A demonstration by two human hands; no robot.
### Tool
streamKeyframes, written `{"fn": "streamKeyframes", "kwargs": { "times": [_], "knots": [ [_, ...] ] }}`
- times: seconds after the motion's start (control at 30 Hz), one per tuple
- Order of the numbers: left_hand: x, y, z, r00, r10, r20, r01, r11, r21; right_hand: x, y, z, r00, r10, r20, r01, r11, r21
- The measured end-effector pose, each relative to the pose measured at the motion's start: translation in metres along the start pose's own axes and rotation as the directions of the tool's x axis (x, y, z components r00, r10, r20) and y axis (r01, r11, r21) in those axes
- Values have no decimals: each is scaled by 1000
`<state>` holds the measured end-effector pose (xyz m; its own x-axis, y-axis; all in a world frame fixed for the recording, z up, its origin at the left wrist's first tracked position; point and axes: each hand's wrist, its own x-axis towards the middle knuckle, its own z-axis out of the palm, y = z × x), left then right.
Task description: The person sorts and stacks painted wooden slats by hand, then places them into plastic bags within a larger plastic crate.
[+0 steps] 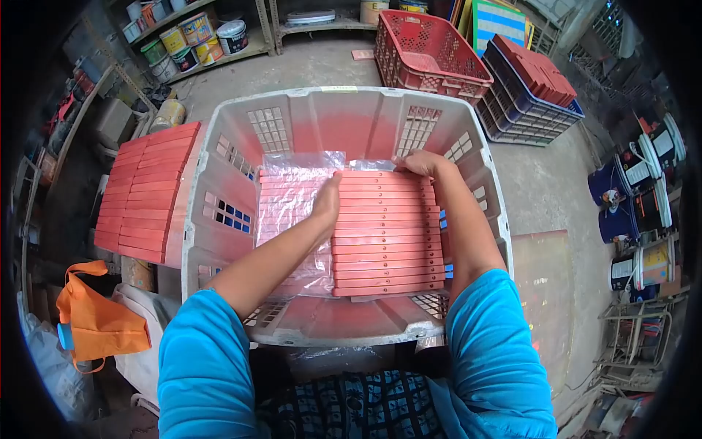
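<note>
A grey plastic crate [219,124] stands in front of me with two stacks of red-pink slats inside. The right-hand stack of slats [387,238] is bare, and small dark holes run down its middle. Clear plastic film [292,219] covers the left-hand stack. My left hand [329,197] is between the stacks, closed against the far left side of the bare one; most of its fingers are hidden. At that stack's far right corner, my right hand [423,162] curls its fingers over the edge. A piece of clear film [371,165] lies beside it.
More red slats [146,190] are stacked left of the crate. An orange bag [102,314] hangs at lower left. Behind are a red basket [431,44] and a blue crate [512,121] holding red pieces. Paint buckets [647,175] line the right side.
</note>
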<state>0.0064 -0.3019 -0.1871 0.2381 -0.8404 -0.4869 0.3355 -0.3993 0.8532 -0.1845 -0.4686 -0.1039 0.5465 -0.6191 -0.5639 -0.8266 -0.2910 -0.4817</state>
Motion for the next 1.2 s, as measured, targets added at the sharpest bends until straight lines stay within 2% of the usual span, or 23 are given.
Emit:
{"fn": "streamKeyframes", "kwargs": {
  "times": [0.03, 0.07, 0.13, 0.2, 0.3, 0.4, 0.5, 0.6, 0.7, 0.77, 0.9, 0.93, 1.03, 1.2],
  "knots": [
    [-16, 18, 2, 1000, 24, -3, -24, 999, -35, -1, 0, 1, 1000, 3, 3, -3, 1000, 4],
    [-45, 46, 12, 996, 23, -91, -27, 998, -50, -5, -4, -1, 1000, 5, 5, -5, 1000, 6],
    [-24, 20, 11, 993, 116, -39, -117, 993, -27, -9, -8, -5, 1000, 17, -1, -17, 1000, -4],
    [-20, 8, 7, 996, 72, 53, -69, 996, -49, -8, -5, -6, 999, 44, 13, -44, 998, 40],
    [-19, 13, -5, 978, 98, 183, -69, 985, -156, -6, 0, -6, 997, 76, -4, -76, 994, 80],
    [-58, 38, 17, 988, -2, 153, 40, 969, -243, -4, 2, -5, 995, 92, -34, -89, 993, 80],
    [-57, 41, 10, 992, 67, 104, -43, 975, -218, -8, -2, -5, 997, 68, -47, -64, 995, 83],
    [-44, 22, 16, 988, 103, 114, -66, 956, -287, -5, 4, -4, 995, 48, -88, -44, 998, 53],
    [2, -3, 1, 986, 161, 50, -147, 966, -212, 1, 7, -1, 995, 15, -99, -13, 1000, 22],
    [-23, 22, 8, 989, 108, 105, -82, 971, -227, 1, 7, -2, 995, 5, -99, -5, 1000, -4],
    [-56, 57, 17, 988, 12, 153, 26, 969, -245, -3, 3, -5, 994, 88, -59, -83, 993, 88],
    [-61, 61, 17, 994, 30, 107, -7, 977, -212, -3, 3, -5, 994, 92, -54, -86, 991, 107],
    [-54, 47, 18, 984, 44, 173, -1, 971, -241, -5, 1, -6, 993, 106, -61, -97, 986, 137],
    [-14, 14, 5, 975, 140, 175, -60, 915, -399, -4, 1, -5, 991, 112, -71, -101, 985, 141]
  ]
}}
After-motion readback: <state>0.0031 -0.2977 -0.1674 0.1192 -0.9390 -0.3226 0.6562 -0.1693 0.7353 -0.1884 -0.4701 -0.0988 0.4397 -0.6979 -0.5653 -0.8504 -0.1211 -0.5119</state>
